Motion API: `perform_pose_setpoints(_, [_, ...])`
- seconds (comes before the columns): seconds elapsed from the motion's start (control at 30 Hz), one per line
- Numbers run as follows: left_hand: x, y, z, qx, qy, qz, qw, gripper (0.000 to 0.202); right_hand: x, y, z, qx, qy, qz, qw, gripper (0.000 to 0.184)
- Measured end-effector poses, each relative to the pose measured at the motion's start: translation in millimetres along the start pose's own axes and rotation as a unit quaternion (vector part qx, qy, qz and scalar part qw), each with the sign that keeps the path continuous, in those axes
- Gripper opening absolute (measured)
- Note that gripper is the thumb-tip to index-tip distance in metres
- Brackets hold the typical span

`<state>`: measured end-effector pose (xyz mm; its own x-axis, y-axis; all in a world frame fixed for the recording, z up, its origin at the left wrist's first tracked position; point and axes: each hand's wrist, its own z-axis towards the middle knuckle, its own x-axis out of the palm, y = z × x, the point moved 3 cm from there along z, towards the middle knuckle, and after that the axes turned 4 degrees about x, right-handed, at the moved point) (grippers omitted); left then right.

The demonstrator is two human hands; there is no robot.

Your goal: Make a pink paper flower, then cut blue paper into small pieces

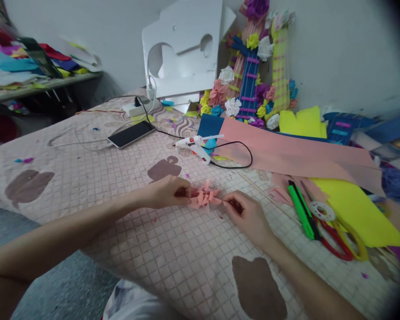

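A pink paper flower [206,197] with pointed, layered petals is between my two hands, low over the patterned tablecloth [160,249]. My left hand [169,192] is closed, its thumb and fingertips pinching the flower's left side. From the other side, my right hand [246,214] pinches a petal tip at the flower's right edge. A white glue gun [195,144] with a black cord lies just beyond the flower. Small pink scraps are scattered near both hands.
Right of me lie a green box cutter [301,211], scissors [335,235], tape [322,210], yellow paper [363,213] and a long pink sheet [296,151]. A phone [133,134] and power strip [138,106] are at the left back. Paper-flower-decorated guitar shapes [250,84] lean on the wall.
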<state>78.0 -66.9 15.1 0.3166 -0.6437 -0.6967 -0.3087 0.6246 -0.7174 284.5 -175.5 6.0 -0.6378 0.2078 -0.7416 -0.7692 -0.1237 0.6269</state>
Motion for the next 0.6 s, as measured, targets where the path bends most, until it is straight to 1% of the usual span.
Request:
perform_pose_setpoints(0.1, [1.7, -0.8, 1.4, 0.006, -0.009, -0.012, 1.000, 0.018, -2.2, -1.3, -5.4, -0.004, 0.002, 0.000, 1.000, 0.010])
perform_pose_setpoints(0.33, [-2.9, -3.1, 10.4, 0.001, 0.010, -0.007, 1.000, 0.016, -2.7, -1.5, -19.0, -0.021, 0.039, 0.034, 0.998, 0.012])
perform_pose_setpoints(0.5, [-10.0, 2.4, 25.2, -0.003, -0.017, 0.024, 1.000, 0.012, -3.6, 13.5, -24.2, -0.057, 0.062, 0.047, 0.995, 0.012])
perform_pose_setpoints(0.57, [-13.6, 5.6, 31.1, -0.001, -0.026, 0.038, 0.999, 0.010, -8.6, 16.0, -24.0, -0.076, 0.076, 0.039, 0.993, 0.011])
perform_pose_setpoints(0.6, [-16.4, 6.6, 33.1, 0.000, -0.045, 0.052, 0.998, 0.009, -13.7, 13.9, -22.9, -0.075, 0.073, 0.026, 0.994, 0.010])
